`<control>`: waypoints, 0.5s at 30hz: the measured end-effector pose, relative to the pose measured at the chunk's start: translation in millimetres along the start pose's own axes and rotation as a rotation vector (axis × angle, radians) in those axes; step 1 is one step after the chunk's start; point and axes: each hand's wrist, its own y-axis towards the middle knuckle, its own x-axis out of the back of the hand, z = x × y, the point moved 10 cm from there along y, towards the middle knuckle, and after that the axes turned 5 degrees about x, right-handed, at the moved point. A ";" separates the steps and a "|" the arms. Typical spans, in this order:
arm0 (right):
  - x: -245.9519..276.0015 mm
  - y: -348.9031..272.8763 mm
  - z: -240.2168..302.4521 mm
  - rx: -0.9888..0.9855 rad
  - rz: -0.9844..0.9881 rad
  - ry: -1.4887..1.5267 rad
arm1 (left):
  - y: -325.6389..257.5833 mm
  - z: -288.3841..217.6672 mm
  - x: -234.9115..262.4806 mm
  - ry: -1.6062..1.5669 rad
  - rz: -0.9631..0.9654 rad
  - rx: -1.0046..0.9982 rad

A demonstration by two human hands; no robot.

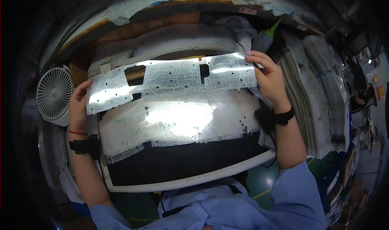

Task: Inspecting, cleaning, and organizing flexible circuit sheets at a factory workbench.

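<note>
Far left, beyond the board's left edge: a small white desk fan (54, 93), idle as far as could be told. Beside it, left hand (79, 108), fingers curled narrow around the left end of the clear membrane sheet (170, 80), thumb tucked behind, a black wrist strap (83, 145) below. Sheet lifted clear, stretched flat and level above the far edge of the white-rimmed work board (194, 181), silver circuit traces catching hard glare. Under it, a second membrane sheet (178, 122) spread across the board's middle, the near strip of black surface bare. Judged midway: one layer picked up and held for a look, not yet set down or aligned over the one beneath. Right hand (269, 78) pinched shut on the sheet's right top corner, fingertips forward. Past it, at the far right corner, a green-capped squeeze bottle (265, 37) and a crumpled white cloth (239, 27); along the right edge, tall stacks of similar sheets (316, 100).

Hard to make out: fine traces under the glare, whether the lower layer was one sheet or several, the left thumb, everything in the dark rim.
</note>
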 end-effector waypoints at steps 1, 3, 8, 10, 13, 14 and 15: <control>-0.9 0.8 1.4 0.008 -0.003 -0.006 | 0.5 -0.4 3.2 -0.020 -0.015 -0.009; -2.5 1.5 5.6 0.029 -0.016 -0.058 | 0.0 0.0 5.2 -0.081 -0.012 -0.030; 8.5 3.2 10.1 0.167 -0.069 -0.118 | -7.1 -28.2 7.6 -0.173 -0.107 -0.148; 3.3 -7.6 -28.2 -0.258 -0.057 0.206 | -1.2 -8.4 27.5 -0.198 -0.130 -0.097; -4.4 -9.4 -31.7 -0.304 -0.045 0.236 | -1.4 -3.1 2.5 -0.055 -0.105 0.105; -5.4 -9.4 -30.9 -0.303 -0.043 0.237 | -2.4 -5.1 -1.6 -0.054 -0.107 0.105; -6.2 -10.6 -32.9 -0.333 -0.045 0.237 | -2.9 -5.8 -4.1 -0.027 -0.107 0.113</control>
